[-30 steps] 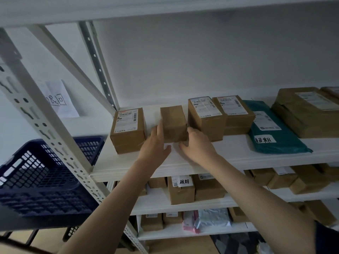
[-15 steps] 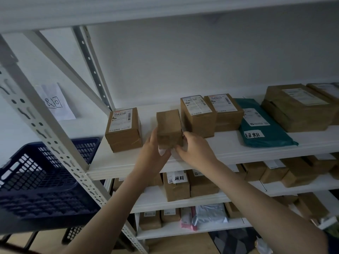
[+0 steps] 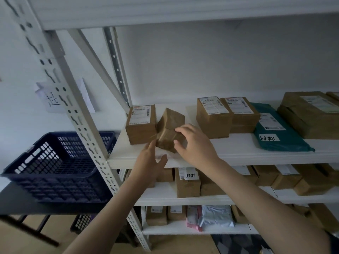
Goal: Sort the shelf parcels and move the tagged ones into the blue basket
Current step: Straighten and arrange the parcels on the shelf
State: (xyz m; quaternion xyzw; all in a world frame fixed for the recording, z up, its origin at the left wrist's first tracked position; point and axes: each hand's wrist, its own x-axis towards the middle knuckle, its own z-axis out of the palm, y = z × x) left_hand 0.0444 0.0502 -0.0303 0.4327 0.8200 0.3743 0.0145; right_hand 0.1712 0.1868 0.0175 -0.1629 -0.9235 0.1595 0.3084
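Parcel point(image 3: 169, 130) tilted on shelf point(image 3: 229, 153), between right fingers point(image 3: 180, 130) curled on it and straight left fingers point(image 3: 151, 146).

teal mailer bag point(image 3: 280, 132): white tag handwritten 超期 | lower-shelf brown box point(image 3: 187, 184): tag 超期 | printed shipping labels: too small to read

Paper sheet and dark surface

A handwritten paper sheet point(image 3: 48, 97) hangs on the wall — a dark surface point(image 3: 27, 206) with legs stands below it.
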